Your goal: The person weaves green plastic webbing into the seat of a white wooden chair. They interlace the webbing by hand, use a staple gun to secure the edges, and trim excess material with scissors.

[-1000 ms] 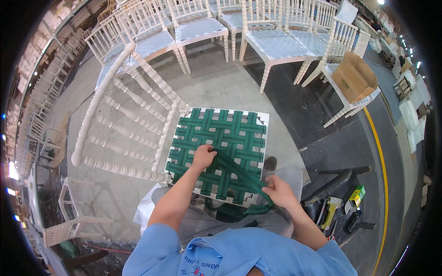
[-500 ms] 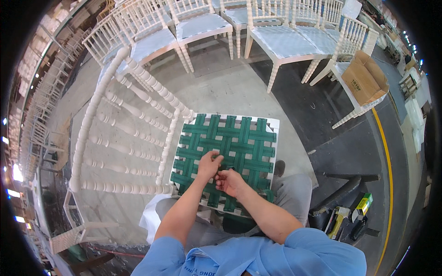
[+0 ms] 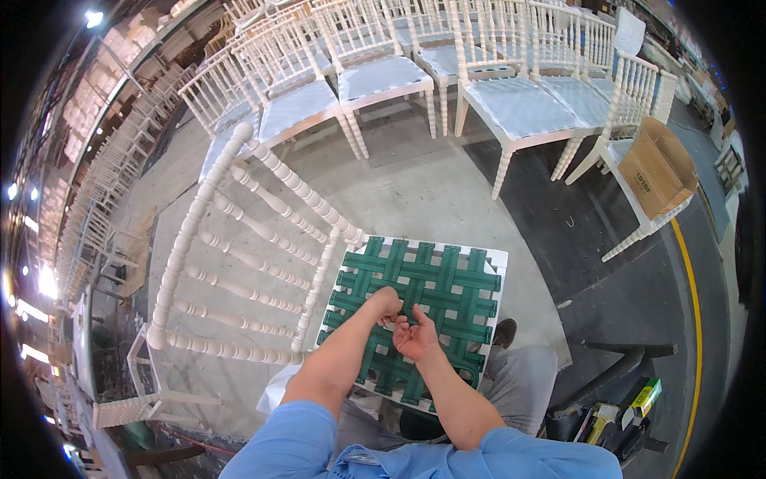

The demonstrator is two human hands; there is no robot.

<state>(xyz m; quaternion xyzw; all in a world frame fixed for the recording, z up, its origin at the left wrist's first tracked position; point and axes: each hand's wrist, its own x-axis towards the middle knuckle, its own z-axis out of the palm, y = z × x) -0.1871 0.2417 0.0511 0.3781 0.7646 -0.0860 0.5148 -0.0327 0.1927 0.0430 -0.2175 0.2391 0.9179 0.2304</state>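
Note:
A white chair with turned spindles stands before me, its back to my left. Green webbing straps are woven in a lattice across its seat frame. Over the middle of the webbing is my left hand, its fingers curled down and closed. Close beside it, my right hand is turned partly palm up, with thumb and fingers bent together. The fingertips of both hands nearly meet above the straps. What they pinch is too small to make out.
White chairs with pale covered seats line the far side. An open cardboard box rests on one at the right. By my right leg, a yellow-handled tool and a green-yellow box lie near a dark stand.
The whole view has shifted, so the chair sits lower and further right. My left fingers have curled downward. My right hand has turned more palm up, with its fingers looser.

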